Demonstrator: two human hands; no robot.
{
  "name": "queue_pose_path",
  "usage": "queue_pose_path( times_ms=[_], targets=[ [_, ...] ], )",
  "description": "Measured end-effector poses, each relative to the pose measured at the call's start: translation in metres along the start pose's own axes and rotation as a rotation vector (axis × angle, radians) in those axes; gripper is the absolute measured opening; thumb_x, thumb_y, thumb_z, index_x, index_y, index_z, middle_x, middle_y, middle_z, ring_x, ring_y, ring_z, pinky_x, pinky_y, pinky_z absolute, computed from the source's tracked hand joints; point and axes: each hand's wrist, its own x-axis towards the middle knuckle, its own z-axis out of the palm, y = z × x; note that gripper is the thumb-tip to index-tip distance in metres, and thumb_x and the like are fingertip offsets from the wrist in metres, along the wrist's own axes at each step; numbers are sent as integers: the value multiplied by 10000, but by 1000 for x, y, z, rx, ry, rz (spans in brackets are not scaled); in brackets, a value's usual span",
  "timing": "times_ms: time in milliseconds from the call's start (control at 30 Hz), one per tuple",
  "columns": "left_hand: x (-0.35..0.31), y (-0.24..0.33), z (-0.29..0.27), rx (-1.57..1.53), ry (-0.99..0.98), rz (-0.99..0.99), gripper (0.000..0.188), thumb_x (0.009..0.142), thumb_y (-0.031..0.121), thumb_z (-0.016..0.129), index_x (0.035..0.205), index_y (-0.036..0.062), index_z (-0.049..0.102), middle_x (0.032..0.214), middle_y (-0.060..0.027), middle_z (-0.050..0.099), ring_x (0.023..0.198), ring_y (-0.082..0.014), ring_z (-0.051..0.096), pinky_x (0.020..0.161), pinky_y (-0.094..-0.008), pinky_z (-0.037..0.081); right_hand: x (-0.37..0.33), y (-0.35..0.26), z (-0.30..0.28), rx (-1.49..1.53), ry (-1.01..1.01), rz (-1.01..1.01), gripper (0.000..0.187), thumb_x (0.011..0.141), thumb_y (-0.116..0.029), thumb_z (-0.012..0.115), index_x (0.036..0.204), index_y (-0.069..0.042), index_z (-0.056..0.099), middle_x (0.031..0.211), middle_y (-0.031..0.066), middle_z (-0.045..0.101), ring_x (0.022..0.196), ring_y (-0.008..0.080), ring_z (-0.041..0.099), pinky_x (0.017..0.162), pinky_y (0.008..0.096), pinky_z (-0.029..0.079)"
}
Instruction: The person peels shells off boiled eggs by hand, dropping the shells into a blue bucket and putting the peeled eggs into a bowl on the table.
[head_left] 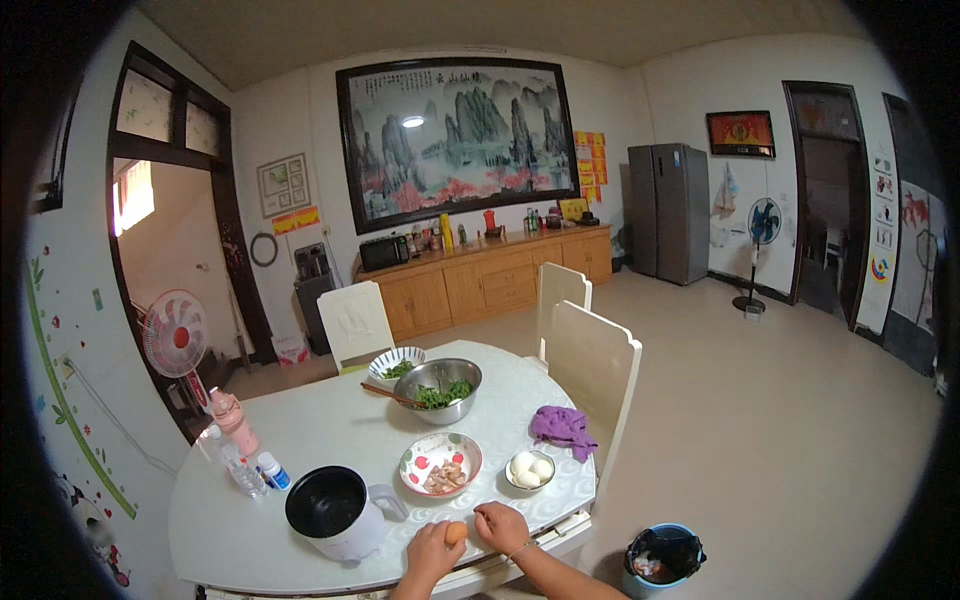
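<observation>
Near the front edge of the table, my left hand grips a brown egg. Just to its right, my right hand is closed with its fingers curled under; anything inside them is hidden. Beyond the right hand stands a small bowl of several smooth white eggs. Pieces of pale pinkish food lie in a patterned bowl ahead of my hands. On the left is a white pot with a dark inside and a handle.
Farther back, a steel bowl holds chopped greens and chopsticks, beside a striped bowl. A purple cloth lies at the table's right edge. Bottles stand on the left. A lined bin sits on the floor, right.
</observation>
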Motion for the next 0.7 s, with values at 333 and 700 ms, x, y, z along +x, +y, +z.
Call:
queue_pose_path(
  times_ms=[333,700],
  targets=[
    [39,38,12,-1191,-225,-315,508,765,0,660,1214,-54,428,1127,-119,541,982,-193,560,817,-289,475,10,8,-39,768,-50,384,320,866,-209,596,1129,-25,579,941,66,628,834,120,588,726,251,483],
    [50,210,111,-1173,-750,-201,478,859,104,578,1290,-1,399,1081,-87,570,863,-114,584,658,-219,467,-73,48,-226,690,311,618,304,847,-151,625,1101,12,588,952,64,631,817,110,587,712,236,493]
  ],
)
